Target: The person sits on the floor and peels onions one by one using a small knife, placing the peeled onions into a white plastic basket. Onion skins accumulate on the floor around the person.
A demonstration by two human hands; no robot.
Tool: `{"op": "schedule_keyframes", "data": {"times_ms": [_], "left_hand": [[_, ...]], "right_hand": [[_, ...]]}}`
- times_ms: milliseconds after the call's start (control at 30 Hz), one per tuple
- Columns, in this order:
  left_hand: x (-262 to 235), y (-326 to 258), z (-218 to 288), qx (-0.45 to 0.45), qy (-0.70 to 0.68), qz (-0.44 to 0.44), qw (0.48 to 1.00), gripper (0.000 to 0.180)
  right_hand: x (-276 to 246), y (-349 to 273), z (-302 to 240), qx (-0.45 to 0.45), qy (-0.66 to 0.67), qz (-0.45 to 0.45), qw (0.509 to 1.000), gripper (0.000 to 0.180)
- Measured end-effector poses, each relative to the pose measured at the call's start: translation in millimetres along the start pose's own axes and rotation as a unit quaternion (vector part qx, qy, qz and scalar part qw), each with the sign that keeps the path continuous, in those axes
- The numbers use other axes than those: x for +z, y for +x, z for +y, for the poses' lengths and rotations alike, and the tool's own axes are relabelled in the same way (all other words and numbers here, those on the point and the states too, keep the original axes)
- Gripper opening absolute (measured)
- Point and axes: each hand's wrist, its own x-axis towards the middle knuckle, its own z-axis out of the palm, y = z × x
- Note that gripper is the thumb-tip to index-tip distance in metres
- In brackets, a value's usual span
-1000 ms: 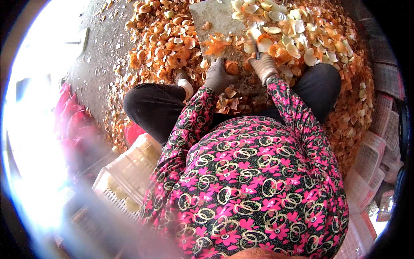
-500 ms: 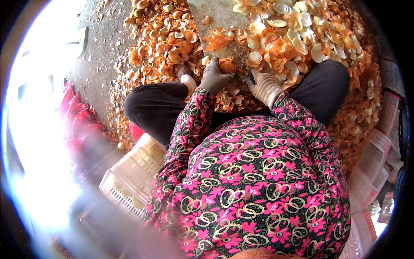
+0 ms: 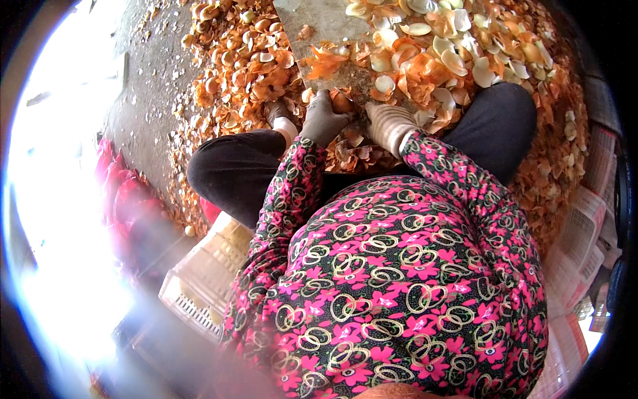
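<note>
Grey concrete floor [image 3: 156, 100], heaped w/ orange-brown peels [image 3: 246, 60] all round; strong glare washes out the left side of view. Person sits low, knees apart in dark trousers [image 3: 229, 169], pink floral top [image 3: 399, 279] fills lower centre.

Grey flat surface [image 3: 312, 20] lies ahead of the knees, top centre, littered w/ peels and pale shell-like pieces [image 3: 458, 63] on its right part.

Left hand [image 3: 323, 120], grey glove, at near edge of the surface, grip closed round a small orange-brown round item [image 3: 341, 101]; item sits at the fingertips, touching the surface edge, mostly hidden by glove so can't tell exactly what it is.

Right hand [image 3: 389, 125], pale knit glove, just beside the left, fingers curled down onto the surface edge among peels. Can't tell if its grip holds anything: fingertips hidden in the scraps.

More peels [image 3: 355, 149] piled btwn the knees under both wrists.

Left shoe/sock [image 3: 282, 120] near left hand, in the peel heap.

Pale plastic crate [image 3: 209, 272] lower left, next to left thigh. Pink-red blurred items [image 3: 126, 199] further left in the glare. Pale slatted crates [image 3: 585, 233] stacked along right edge.
</note>
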Motion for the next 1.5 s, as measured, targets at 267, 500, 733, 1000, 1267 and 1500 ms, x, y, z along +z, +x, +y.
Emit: {"op": "schedule_keyframes", "data": {"times_ms": [267, 500, 733, 1000, 1267, 1500], "left_hand": [[11, 13, -23, 0.091, 0.029, 0.064, 0.993, 0.058], [-24, 7, 19, -0.016, -0.456, -0.059, 0.888, 0.053], [-45, 15, 45, 0.109, -0.593, -0.128, 0.787, 0.067], [-30, 35, 37, 0.099, -0.600, -0.123, 0.784, 0.063], [-26, 32, 45, 0.124, -0.582, -0.118, 0.795, 0.063], [-16, 40, 38, 0.108, -0.607, -0.150, 0.773, 0.055]], "right_hand": [[17, 35, 5, 0.001, 0.012, 0.003, 1.000, 0.026], [-14, 24, 34, -0.003, -0.052, 0.022, 0.998, 0.031], [-48, -13, 49, 0.054, 0.178, 0.183, 0.965, 0.037], [-71, -73, 11, -0.027, 0.432, 0.137, 0.891, 0.026], [-90, -84, -9, 0.027, 0.359, 0.082, 0.930, 0.022], [-58, -6, 12, -0.029, 0.067, 0.070, 0.995, 0.027]]}}
